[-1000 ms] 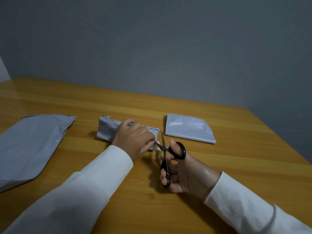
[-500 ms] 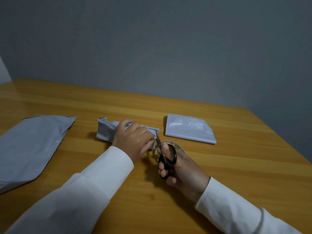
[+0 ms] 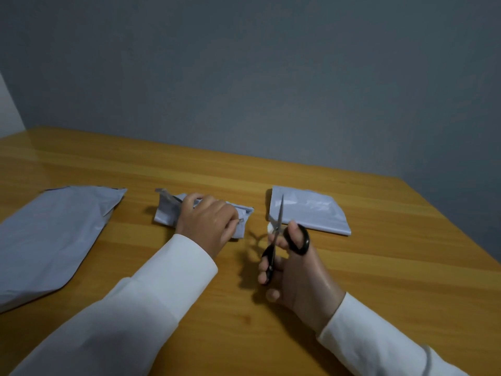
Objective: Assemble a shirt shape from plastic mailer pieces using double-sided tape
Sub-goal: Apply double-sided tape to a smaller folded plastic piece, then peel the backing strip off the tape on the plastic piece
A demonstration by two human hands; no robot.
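Observation:
My left hand [image 3: 208, 223] lies curled over a small crumpled grey mailer piece [image 3: 168, 213] at the table's middle, its thumb and fingertips pinching at the piece's right end. My right hand [image 3: 295, 270] grips black-handled scissors [image 3: 279, 234], thumb through one loop, blades pointing up and away, a short way right of the small piece. A bit of white tape roll [image 3: 270, 227] shows behind the blades. A second folded grey piece [image 3: 311, 213] lies flat just beyond the scissors.
A large grey mailer [image 3: 51, 240] lies flat at the left edge of the wooden table [image 3: 379, 267]. A grey wall rises behind the table's far edge. The table's right corner falls away at the far right.
My right hand has pulled the scissors rightward, away from the small piece's end, and tipped the blades up. My left hand stays on the small piece.

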